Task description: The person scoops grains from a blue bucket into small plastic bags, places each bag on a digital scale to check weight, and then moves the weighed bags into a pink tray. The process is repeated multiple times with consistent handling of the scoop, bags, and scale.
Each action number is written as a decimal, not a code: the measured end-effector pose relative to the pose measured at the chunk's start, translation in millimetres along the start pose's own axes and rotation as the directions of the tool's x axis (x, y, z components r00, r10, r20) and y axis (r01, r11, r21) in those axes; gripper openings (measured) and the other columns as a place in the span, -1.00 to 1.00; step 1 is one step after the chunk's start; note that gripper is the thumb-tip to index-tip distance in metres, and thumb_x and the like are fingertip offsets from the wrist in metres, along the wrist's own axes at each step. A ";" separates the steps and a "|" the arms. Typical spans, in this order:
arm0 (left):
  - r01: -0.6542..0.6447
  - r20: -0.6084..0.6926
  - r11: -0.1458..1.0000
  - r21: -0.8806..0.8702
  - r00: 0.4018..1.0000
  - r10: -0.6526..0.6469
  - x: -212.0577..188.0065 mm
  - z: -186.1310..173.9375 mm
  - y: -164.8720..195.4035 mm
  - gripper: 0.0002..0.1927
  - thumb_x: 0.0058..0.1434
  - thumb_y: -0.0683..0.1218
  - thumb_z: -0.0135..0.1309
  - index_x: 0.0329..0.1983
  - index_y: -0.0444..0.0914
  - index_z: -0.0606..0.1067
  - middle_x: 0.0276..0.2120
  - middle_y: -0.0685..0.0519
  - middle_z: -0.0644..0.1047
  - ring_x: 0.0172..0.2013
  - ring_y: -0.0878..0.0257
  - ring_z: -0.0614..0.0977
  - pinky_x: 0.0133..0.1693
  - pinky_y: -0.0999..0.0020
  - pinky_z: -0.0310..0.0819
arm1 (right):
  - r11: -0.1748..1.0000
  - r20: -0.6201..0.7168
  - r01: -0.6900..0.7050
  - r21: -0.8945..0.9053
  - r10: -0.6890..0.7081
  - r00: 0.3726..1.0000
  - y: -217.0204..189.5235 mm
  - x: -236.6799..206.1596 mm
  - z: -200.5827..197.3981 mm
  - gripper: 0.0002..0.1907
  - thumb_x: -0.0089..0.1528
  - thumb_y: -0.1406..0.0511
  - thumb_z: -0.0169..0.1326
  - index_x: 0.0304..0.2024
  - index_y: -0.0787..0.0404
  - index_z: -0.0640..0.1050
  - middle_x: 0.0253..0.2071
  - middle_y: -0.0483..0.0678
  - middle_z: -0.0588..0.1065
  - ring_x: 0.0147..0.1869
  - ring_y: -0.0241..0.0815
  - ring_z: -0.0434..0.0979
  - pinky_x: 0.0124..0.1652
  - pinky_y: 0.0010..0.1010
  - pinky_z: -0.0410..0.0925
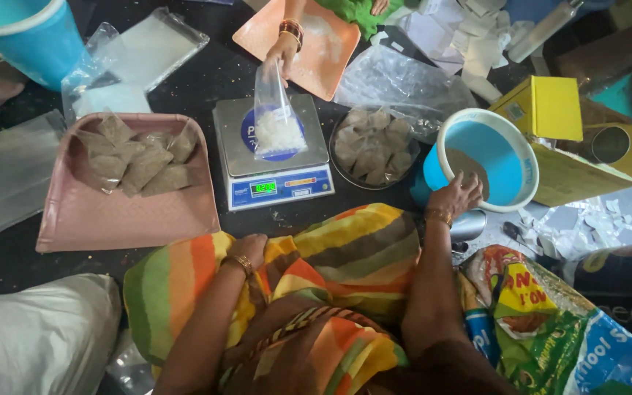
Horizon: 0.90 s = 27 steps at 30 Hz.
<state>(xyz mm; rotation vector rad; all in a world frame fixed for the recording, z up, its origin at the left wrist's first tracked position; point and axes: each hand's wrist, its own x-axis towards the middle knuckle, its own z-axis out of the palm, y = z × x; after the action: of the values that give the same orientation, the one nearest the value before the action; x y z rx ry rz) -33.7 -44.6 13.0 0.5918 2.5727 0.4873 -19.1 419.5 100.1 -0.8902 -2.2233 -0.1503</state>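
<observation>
Striped orange, yellow and green cloth [330, 256] covered the lap of a person seated on the dark floor, whose left hand [249, 249] rested loosely curled on the knee, holding nothing. The right hand [453, 196], fingers spread, gripped the near rim of a tilted blue bucket [502, 157] that held a heap of brownish powder [467, 164]. Beside the right arm lay a printed green and yellow sack [550, 322]; a grey sack [38, 336] lay at the near left. Ahead of the knees, a pink tray [111, 216] carried several small sealed packets of brown powder [140, 157]. Next to it stood a digital scale [272, 150], and on its platform a clear plastic bag [276, 121] with white grains at the bottom was held upright by its top in another person's hand [284, 50], pinched shut on the bag. A round steel dish [371, 150] between scale and bucket held more brown packets. Farther off lay an orange tray [323, 47] dusted white, a yellow box [546, 106] and a second blue bucket [20, 36].
</observation>
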 end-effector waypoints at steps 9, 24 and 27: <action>-0.232 -0.478 0.932 -0.278 0.875 0.075 -15.1 -22.6 -28.3 -0.70 0.24 -0.12 0.09 0.05 -0.24 0.53 -0.04 -0.16 0.60 -0.03 -0.11 0.62 0.02 0.07 0.49 | 0.925 0.561 0.125 0.360 -0.321 0.763 -34.2 -5.8 37.7 -0.78 0.20 0.34 0.08 -0.13 0.12 0.65 -0.01 0.14 0.58 0.13 0.20 0.55 0.14 -0.06 0.41; 0.473 -0.704 0.881 0.002 0.627 -0.335 -116.0 -48.7 -91.5 -0.77 0.29 0.02 0.01 -0.14 -0.11 0.62 -0.21 -0.06 0.64 -0.13 -0.04 0.64 -0.04 -0.01 0.52 | 0.934 0.723 0.163 0.320 -0.351 0.595 -91.8 33.3 117.5 -0.29 0.09 0.13 0.28 0.27 0.14 0.42 0.14 0.26 0.50 0.23 0.26 0.49 0.16 -0.05 0.38; 0.503 -0.687 0.865 0.011 0.632 -0.359 -108.5 -46.6 -101.6 -0.79 0.29 0.03 0.02 -0.14 -0.08 0.61 -0.23 -0.05 0.63 -0.18 -0.05 0.64 -0.08 -0.01 0.51 | 0.960 0.825 0.228 0.163 -0.260 0.502 -86.9 33.8 120.8 -0.22 0.07 -0.01 0.35 0.22 0.21 0.44 0.16 0.23 0.49 0.25 0.20 0.48 0.17 -0.10 0.38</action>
<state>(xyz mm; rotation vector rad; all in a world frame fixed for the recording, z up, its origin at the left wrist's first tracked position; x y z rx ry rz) -2.2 -193.5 46.1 -0.2398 3.3363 0.2912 -162.2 415.2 47.4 -0.6721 -3.2665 0.2625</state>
